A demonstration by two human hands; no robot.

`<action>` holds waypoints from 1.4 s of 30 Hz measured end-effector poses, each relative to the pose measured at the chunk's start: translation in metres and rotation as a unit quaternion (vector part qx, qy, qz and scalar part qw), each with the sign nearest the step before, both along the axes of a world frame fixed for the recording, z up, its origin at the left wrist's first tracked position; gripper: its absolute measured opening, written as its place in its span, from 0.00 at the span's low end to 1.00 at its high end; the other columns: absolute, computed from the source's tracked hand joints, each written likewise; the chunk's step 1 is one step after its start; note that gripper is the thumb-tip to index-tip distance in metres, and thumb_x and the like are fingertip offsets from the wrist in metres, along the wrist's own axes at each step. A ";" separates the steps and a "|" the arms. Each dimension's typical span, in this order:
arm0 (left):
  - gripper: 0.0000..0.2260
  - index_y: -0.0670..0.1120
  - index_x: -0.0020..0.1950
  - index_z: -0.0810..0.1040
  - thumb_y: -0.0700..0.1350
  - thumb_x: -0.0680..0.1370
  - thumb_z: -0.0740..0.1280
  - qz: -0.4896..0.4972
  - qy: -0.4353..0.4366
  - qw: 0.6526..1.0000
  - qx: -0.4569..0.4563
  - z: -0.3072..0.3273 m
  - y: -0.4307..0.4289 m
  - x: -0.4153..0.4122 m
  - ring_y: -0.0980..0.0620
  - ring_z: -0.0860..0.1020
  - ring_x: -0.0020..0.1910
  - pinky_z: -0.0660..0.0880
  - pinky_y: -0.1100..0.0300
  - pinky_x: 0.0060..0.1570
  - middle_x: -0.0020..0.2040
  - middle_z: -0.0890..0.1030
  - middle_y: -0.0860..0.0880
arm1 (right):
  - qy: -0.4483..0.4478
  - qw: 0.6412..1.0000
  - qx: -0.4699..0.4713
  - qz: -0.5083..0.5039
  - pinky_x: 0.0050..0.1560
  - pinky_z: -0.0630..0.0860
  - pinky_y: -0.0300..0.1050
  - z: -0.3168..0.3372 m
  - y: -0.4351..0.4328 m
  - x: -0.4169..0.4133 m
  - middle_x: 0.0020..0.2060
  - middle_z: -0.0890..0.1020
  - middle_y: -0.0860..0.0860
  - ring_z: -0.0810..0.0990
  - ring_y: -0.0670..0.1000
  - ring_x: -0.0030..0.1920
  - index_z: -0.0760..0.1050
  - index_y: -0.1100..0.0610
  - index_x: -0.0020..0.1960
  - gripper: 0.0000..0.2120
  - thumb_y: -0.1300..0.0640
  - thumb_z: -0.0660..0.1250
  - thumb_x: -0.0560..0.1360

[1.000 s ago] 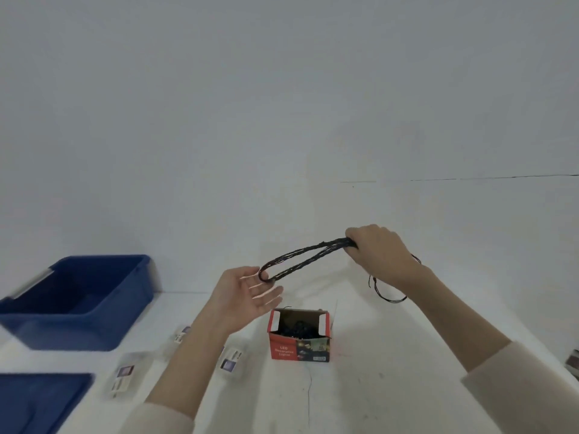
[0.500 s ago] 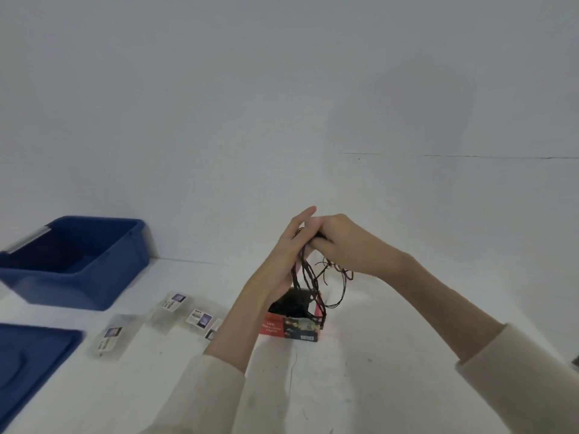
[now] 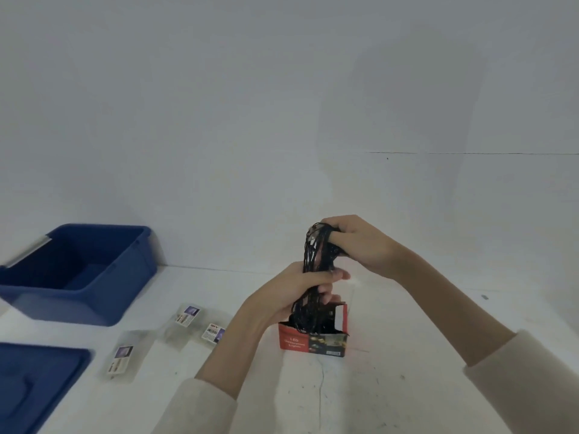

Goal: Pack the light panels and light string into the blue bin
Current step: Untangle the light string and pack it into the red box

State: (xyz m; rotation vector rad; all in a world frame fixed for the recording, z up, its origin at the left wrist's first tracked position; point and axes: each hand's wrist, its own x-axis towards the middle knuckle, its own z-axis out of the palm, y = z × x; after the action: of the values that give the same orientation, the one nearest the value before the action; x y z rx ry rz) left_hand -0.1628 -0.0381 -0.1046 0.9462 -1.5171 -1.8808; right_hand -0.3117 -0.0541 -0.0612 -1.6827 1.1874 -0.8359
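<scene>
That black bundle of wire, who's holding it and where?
Both hands hold the light string: the right hand pinches its top loops, the left hand wraps its middle, above the red box.

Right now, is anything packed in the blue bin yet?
No, the blue bin looks empty; the light string is bunched in both hands above the red box.

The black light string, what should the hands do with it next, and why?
Probably push the light string down into the red box. Both the left hand and the right hand hold the bundle upright above the open box, its lower loops already inside. The blue bin waits at the left.
</scene>
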 end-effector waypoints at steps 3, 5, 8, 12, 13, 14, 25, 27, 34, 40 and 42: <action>0.07 0.39 0.44 0.77 0.43 0.78 0.65 -0.010 -0.060 0.998 -0.027 0.003 -0.008 0.024 0.55 0.72 0.28 0.77 0.53 0.55 0.26 0.70 0.52 | 0.027 0.998 -0.006 -0.061 0.47 0.71 0.46 -0.009 -0.004 0.000 0.40 0.80 0.62 0.75 0.52 0.41 0.80 0.65 0.45 0.08 0.61 0.64 0.76; 0.09 0.42 0.40 0.76 0.44 0.78 0.65 -0.006 -0.075 0.996 -0.046 0.005 -0.011 0.040 0.55 0.73 0.29 0.77 0.56 0.52 0.28 0.71 0.52 | 0.007 0.995 0.012 -0.101 0.45 0.69 0.43 -0.016 -0.002 0.000 0.40 0.80 0.57 0.74 0.51 0.41 0.81 0.64 0.45 0.07 0.61 0.66 0.74; 0.11 0.43 0.36 0.75 0.43 0.78 0.64 0.040 -0.029 0.998 -0.025 0.007 -0.011 0.055 0.53 0.76 0.35 0.77 0.65 0.41 0.33 0.75 0.49 | -0.074 0.984 0.066 -0.147 0.38 0.67 0.42 -0.032 0.008 0.007 0.39 0.79 0.59 0.72 0.50 0.39 0.82 0.62 0.45 0.07 0.61 0.66 0.74; 0.16 0.45 0.28 0.79 0.41 0.76 0.66 0.172 0.128 0.975 0.063 0.003 -0.010 0.050 0.54 0.78 0.40 0.77 0.59 0.53 0.33 0.79 0.50 | -0.267 0.935 0.133 -0.189 0.35 0.70 0.42 -0.051 0.024 0.038 0.36 0.77 0.55 0.74 0.48 0.33 0.79 0.63 0.44 0.05 0.61 0.68 0.73; 0.16 0.45 0.28 0.79 0.41 0.77 0.65 0.191 0.169 0.963 0.092 0.002 -0.010 0.047 0.54 0.79 0.39 0.77 0.59 0.52 0.34 0.81 0.51 | -0.314 0.918 0.141 -0.200 0.37 0.72 0.43 -0.055 0.028 0.048 0.36 0.78 0.56 0.76 0.48 0.33 0.77 0.64 0.45 0.06 0.61 0.67 0.72; 0.14 0.44 0.32 0.78 0.43 0.77 0.64 0.186 0.209 0.953 0.118 0.002 -0.011 0.043 0.54 0.81 0.40 0.78 0.60 0.49 0.38 0.83 0.50 | -0.360 0.898 0.142 -0.210 0.39 0.74 0.44 -0.059 0.030 0.059 0.38 0.79 0.57 0.77 0.49 0.35 0.77 0.65 0.47 0.07 0.60 0.67 0.73; 0.11 0.45 0.38 0.66 0.45 0.80 0.61 0.233 0.382 0.869 0.213 0.003 -0.026 0.021 0.55 0.75 0.24 0.79 0.55 0.49 0.27 0.73 0.50 | -0.170 0.921 -0.083 -0.342 0.45 0.74 0.32 -0.080 0.057 0.120 0.46 0.78 0.48 0.77 0.40 0.43 0.77 0.49 0.52 0.06 0.56 0.64 0.77; 0.12 0.45 0.38 0.65 0.45 0.80 0.60 0.242 0.348 0.888 0.176 0.002 -0.029 0.021 0.55 0.70 0.21 0.80 0.59 0.35 0.27 0.71 0.50 | -0.157 0.941 -0.053 -0.295 0.49 0.74 0.33 -0.081 0.061 0.109 0.49 0.77 0.47 0.78 0.41 0.47 0.77 0.47 0.56 0.10 0.55 0.63 0.77; 0.10 0.45 0.46 0.70 0.51 0.80 0.59 0.195 0.079 0.971 -0.118 -0.023 -0.020 -0.003 0.54 0.73 0.33 0.73 0.61 0.38 0.36 0.73 0.50 | -0.187 0.884 -0.011 -0.429 0.46 0.74 0.42 -0.096 0.065 0.046 0.44 0.81 0.51 0.78 0.49 0.44 0.80 0.52 0.45 0.13 0.61 0.58 0.79; 0.04 0.45 0.55 0.68 0.44 0.81 0.58 -0.045 -0.173 0.931 -0.318 -0.075 -0.014 -0.006 0.57 0.73 0.44 0.71 0.65 0.46 0.48 0.73 0.51 | -0.209 0.890 0.068 -0.399 0.41 0.75 0.42 -0.116 0.065 0.027 0.44 0.81 0.57 0.80 0.51 0.42 0.78 0.54 0.49 0.12 0.58 0.56 0.81; 0.08 0.42 0.59 0.69 0.40 0.81 0.58 -0.097 -0.245 0.871 -0.415 -0.088 -0.020 0.003 0.56 0.71 0.50 0.70 0.68 0.52 0.56 0.71 0.49 | -0.193 0.900 0.077 -0.382 0.42 0.77 0.43 -0.121 0.065 0.024 0.44 0.82 0.56 0.80 0.54 0.43 0.77 0.53 0.50 0.10 0.58 0.56 0.81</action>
State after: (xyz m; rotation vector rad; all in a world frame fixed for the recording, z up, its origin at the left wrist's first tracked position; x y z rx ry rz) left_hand -0.1599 -0.0580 -0.1927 0.8781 -2.4929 -0.8916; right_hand -0.2872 0.0106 -0.1824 -0.8262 1.5854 -1.4239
